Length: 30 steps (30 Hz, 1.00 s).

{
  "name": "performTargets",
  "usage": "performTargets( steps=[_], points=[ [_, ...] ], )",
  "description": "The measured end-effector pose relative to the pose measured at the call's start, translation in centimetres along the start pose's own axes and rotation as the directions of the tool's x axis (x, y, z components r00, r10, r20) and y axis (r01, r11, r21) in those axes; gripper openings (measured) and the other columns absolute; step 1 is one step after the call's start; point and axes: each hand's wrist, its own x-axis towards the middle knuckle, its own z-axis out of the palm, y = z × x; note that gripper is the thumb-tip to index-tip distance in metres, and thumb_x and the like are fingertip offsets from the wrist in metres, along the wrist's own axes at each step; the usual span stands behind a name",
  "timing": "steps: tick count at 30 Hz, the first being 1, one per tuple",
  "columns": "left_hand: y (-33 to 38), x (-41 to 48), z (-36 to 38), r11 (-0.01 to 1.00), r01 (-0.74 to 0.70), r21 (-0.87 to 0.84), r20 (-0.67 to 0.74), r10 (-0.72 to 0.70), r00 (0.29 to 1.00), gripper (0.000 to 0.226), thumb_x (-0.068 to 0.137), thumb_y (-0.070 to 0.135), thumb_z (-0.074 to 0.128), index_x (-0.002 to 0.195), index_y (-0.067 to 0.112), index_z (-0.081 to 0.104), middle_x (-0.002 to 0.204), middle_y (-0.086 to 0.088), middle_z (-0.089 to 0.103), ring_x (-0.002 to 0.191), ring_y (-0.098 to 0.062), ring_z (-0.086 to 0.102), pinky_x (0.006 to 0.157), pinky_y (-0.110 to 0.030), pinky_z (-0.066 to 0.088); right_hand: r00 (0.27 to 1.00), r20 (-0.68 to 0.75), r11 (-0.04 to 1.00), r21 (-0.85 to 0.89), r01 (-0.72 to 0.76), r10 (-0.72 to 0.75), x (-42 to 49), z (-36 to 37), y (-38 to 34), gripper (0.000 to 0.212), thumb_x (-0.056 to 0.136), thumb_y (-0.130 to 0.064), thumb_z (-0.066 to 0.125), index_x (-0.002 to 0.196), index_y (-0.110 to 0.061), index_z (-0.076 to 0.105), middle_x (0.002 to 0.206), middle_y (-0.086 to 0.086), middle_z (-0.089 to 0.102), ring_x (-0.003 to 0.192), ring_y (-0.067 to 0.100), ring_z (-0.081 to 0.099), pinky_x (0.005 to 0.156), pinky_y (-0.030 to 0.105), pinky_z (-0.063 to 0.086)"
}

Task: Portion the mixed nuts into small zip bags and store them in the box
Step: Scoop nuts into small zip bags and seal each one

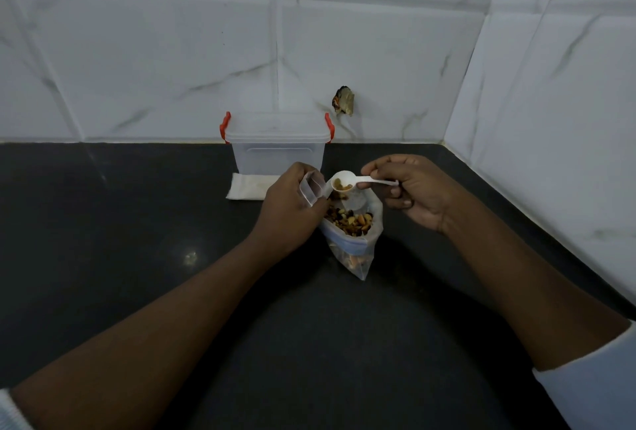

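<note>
Nearest, two bare forearms reaching in from the bottom corners, pale sleeves point(592, 391) bunched near the elbows. Between them, black counter point(137, 257), smooth and faintly glossy, with one soft glint of light left of centre.

Further in, large bag point(358, 250) slumped on the counter: clear, crinkled plastic, mouth gaping upward, brown and tan nuts point(349, 219) heaped inside. Left hand point(292, 202) just left of it, fingers curled round a small zip bag point(311, 189), thin and clear, its mouth open toward the right. Right hand point(409, 189) opposite, thumb and forefinger pinching the handle of a white plastic spoon point(347, 182), other fingers curled beneath. Round spoon bowl carrying a few nuts, poised at the small zip bag's mouth, above the large bag.

Behind the left hand, flat pale rectangle point(246, 189) lying on the counter, material hard to tell, just in front of the box point(277, 151). Box translucent and rectangular, lid on, red clips point(224, 127) at both ends, standing against the back wall.

Wall point(172, 51) of large white marble-veined tiles, turning a corner at right. Dark ragged patch point(344, 101) on it, right of the box. Counter running broad to the left and front; on the right, cut short by the side wall slanting in near the right forearm.
</note>
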Motion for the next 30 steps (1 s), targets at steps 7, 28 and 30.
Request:
performTargets(
  steps=[7,28,30],
  points=[
    [0.2,-0.1,-0.1,1.0,-0.001,-0.011,0.006,0.001,1.0,0.028,0.092,0.021,0.071,0.113,0.028,0.053,0.101,0.019,0.057,0.094,0.005,0.056,0.072,-0.009,0.039,0.989,0.091,0.991,0.08,0.108,-0.115,-1.0,1.9,-0.7,0.017,0.098,0.004,0.055,0.104,0.001,0.071,0.094,0.017,0.073,0.056,0.008,0.041,0.047,0.02,0.026],
    [-0.1,-0.1,-0.1,0.999,-0.016,-0.028,-0.022,0.016,1.0,0.029,0.09,0.017,0.072,0.114,0.024,0.056,0.105,0.013,0.062,0.096,0.004,0.057,0.071,-0.005,0.041,0.909,0.12,0.753,-0.522,0.4,-0.399,-1.2,1.3,-0.8,0.02,0.093,0.002,0.065,0.096,-0.013,0.078,0.092,0.001,0.078,0.071,0.01,0.062,0.063,0.021,0.049],
    [0.0,-0.1,-0.1,1.0,-0.014,-0.024,-0.024,0.013,1.0,0.027,0.09,0.017,0.071,0.113,0.024,0.057,0.105,0.013,0.062,0.096,0.005,0.057,0.072,-0.004,0.042,0.898,0.147,0.601,-0.697,0.391,-0.414,-1.0,0.7,-0.7,0.022,0.09,-0.001,0.065,0.09,-0.018,0.079,0.086,-0.006,0.076,0.071,0.006,0.064,0.066,0.019,0.049]
  ],
)
